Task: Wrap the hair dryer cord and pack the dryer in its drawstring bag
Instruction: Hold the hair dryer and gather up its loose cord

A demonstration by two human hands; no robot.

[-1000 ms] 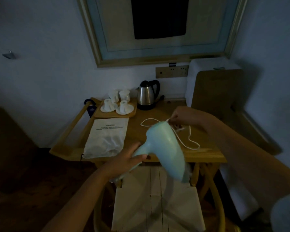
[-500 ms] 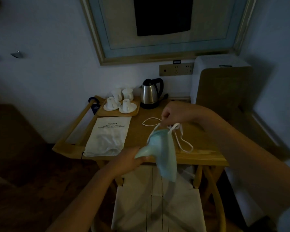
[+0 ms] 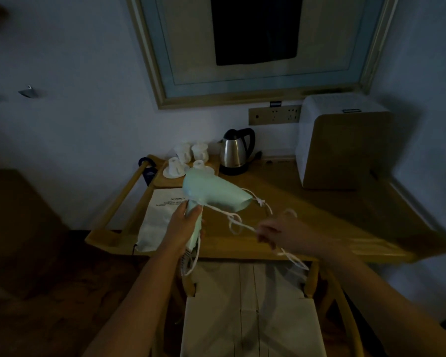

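Observation:
A pale green hair dryer (image 3: 213, 191) is held above the wooden table (image 3: 307, 202), its nozzle pointing right. My left hand (image 3: 183, 226) grips its handle. The white cord (image 3: 236, 222) runs tangled from the dryer toward my right hand (image 3: 281, 231), which pinches it over the table's front part. A loop of cord hangs below the handle, and another end trails past the table's front edge. The white drawstring bag (image 3: 157, 220) lies flat on the table's left side, partly hidden by my left hand.
A steel kettle (image 3: 236, 152) stands at the back by a tray of white cups (image 3: 186, 161). A white box (image 3: 340, 140) sits at the back right. A chair with a pale seat (image 3: 250, 310) is tucked under the front edge. Wall sockets (image 3: 274, 115) are above.
My left hand has lifted the dryer and turned it so the nozzle points right instead of down. My right hand has drawn the cord down and to the right, away from the dryer.

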